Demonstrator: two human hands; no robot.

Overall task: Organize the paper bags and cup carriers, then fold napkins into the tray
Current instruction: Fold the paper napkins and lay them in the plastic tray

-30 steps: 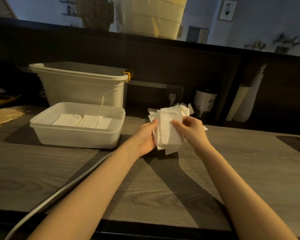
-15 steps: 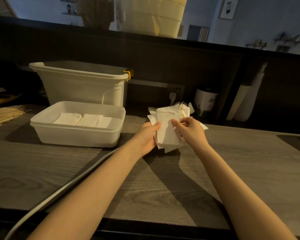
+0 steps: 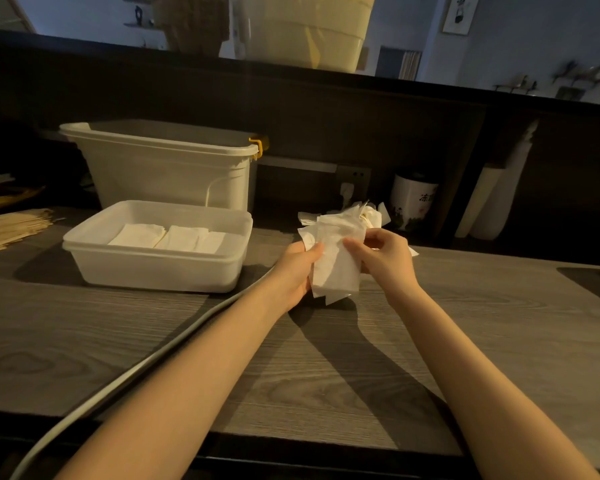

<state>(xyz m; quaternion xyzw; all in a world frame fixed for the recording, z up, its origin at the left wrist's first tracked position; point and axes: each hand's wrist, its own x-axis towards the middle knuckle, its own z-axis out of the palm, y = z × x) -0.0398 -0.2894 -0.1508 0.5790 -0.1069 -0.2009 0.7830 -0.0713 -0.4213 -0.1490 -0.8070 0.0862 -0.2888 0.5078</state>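
Observation:
A bunch of white napkins is held upright above the wooden counter, right of centre. My left hand grips the bunch from its left side, thumb on the front. My right hand pinches the front napkin near its top right edge. More crumpled napkin corners stick out behind the bunch. To the left stands a shallow white tray with three folded napkins lying flat side by side inside it. A stack of brown paper bags lies at the far left edge.
A tall white bin with a yellow clip stands behind the tray. A white jar and a white roll stand against the dark back wall. A grey cable runs across the counter under my left arm.
My hands and the napkin bunch have stayed in place. My right fingers have shifted slightly down along the front napkin's edge.

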